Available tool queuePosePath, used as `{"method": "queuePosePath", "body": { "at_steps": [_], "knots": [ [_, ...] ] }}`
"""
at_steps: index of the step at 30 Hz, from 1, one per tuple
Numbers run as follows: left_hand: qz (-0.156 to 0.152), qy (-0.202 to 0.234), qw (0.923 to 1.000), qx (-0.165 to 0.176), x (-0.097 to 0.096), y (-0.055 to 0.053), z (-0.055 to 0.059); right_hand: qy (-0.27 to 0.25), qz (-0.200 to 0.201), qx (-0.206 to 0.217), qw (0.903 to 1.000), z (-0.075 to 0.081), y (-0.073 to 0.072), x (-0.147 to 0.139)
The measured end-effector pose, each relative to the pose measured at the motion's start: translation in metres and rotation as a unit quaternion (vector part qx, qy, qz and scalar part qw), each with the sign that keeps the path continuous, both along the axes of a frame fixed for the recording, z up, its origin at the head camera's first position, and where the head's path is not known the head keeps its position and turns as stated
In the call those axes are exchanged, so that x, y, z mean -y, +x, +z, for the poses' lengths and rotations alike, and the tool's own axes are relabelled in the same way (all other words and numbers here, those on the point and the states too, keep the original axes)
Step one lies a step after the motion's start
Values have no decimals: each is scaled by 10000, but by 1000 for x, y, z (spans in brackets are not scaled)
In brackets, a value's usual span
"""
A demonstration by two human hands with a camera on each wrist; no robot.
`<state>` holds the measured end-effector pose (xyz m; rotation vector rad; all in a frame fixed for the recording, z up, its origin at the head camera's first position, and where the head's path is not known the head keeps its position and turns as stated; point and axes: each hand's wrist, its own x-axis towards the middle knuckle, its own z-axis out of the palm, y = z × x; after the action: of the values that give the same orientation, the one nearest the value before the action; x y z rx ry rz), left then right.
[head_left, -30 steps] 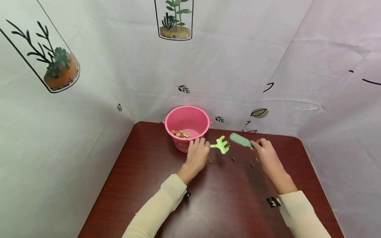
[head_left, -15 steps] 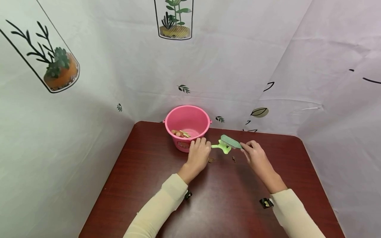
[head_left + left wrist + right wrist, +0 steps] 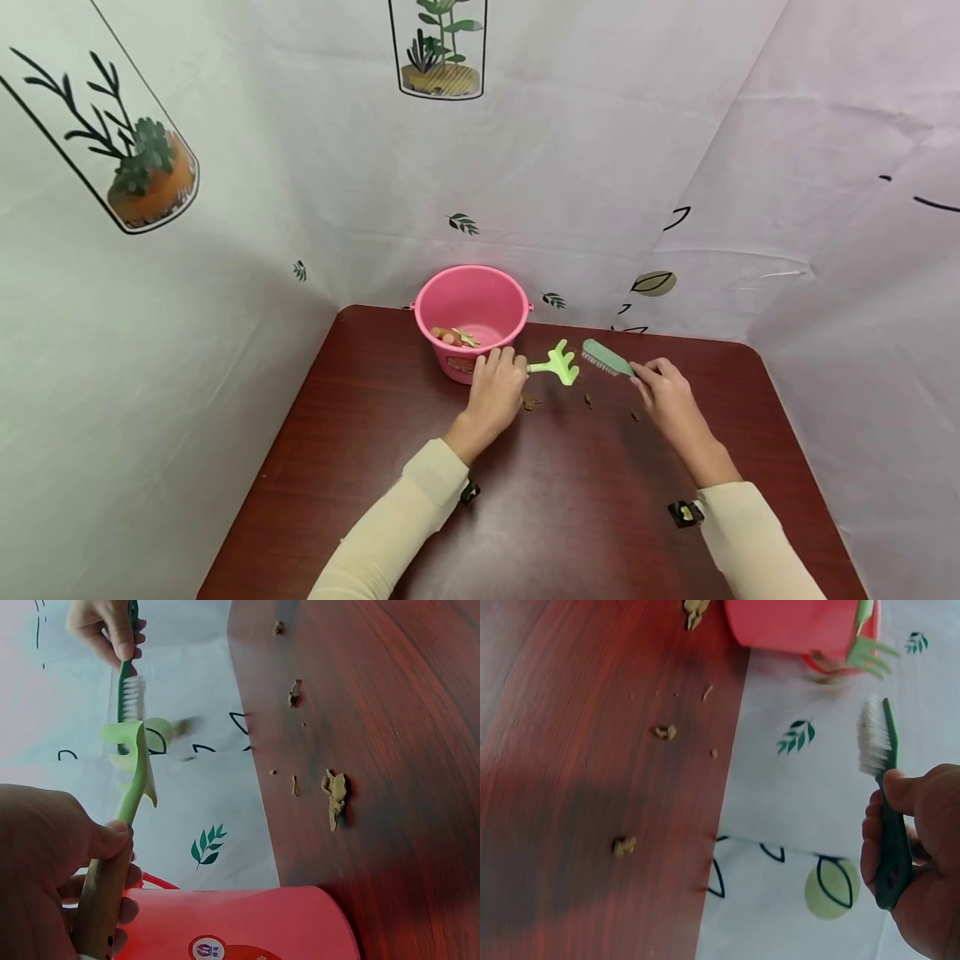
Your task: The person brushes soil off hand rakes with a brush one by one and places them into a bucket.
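My left hand [image 3: 497,383] grips the wooden handle of a small hand rake [image 3: 135,769] with light green prongs, held up beside the pink bucket [image 3: 457,367]. The prongs point right, toward the brush. In my right hand [image 3: 666,393] is a green scrub brush [image 3: 606,358], pinched by its handle, with white bristles [image 3: 872,739] facing down and toward the rake. A small gap separates brush and prongs in the head view. A blurred brown clump [image 3: 184,725] shows in the air near the prongs. Several brown crumbs [image 3: 335,796] lie on the table below.
The bucket stands at the back of the dark red table [image 3: 420,450], close to the patterned cloth wall [image 3: 585,208]. Inside it lie wooden-handled tools [image 3: 450,337]. More brown bits [image 3: 624,845] are scattered to the right of the bucket.
The brush went left onto the rake's prongs, then back right, apart from them. The rake tilted during the stroke and has swung back; my left hand stayed nearly in place.
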<state>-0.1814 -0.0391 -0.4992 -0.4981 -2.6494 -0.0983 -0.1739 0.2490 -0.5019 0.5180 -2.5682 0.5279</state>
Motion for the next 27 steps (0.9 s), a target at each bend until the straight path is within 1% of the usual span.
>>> {"method": "queuePosePath", "body": {
  "at_steps": [4,9,11,13,16,19,22,27],
  "knots": [
    [22,69,10000,36,1,0,0,-57,-81,-40,9999,-1,0,-8],
    [33,193,9998,71,0,2,-2,-134,-86,-111,9998,2,2,-10],
    [49,257,9994,205,-1,2,-2,-173,-79,-176,9997,4,3,-10],
    [69,353,9983,449,-2,2,-2,-228,-67,-224,9995,6,4,-9],
    [71,606,9939,921,-2,3,-1,-313,-55,-230,9992,8,5,-7],
    [55,922,9867,1340,-2,4,-1,-392,-41,-196,9990,10,7,-5],
    [5,1217,9800,1573,-1,4,-1,-463,-27,-195,9987,12,8,-2],
    [-137,1634,9712,1730,1,4,-3,-614,40,-227,9978,15,11,3]
  ]
}}
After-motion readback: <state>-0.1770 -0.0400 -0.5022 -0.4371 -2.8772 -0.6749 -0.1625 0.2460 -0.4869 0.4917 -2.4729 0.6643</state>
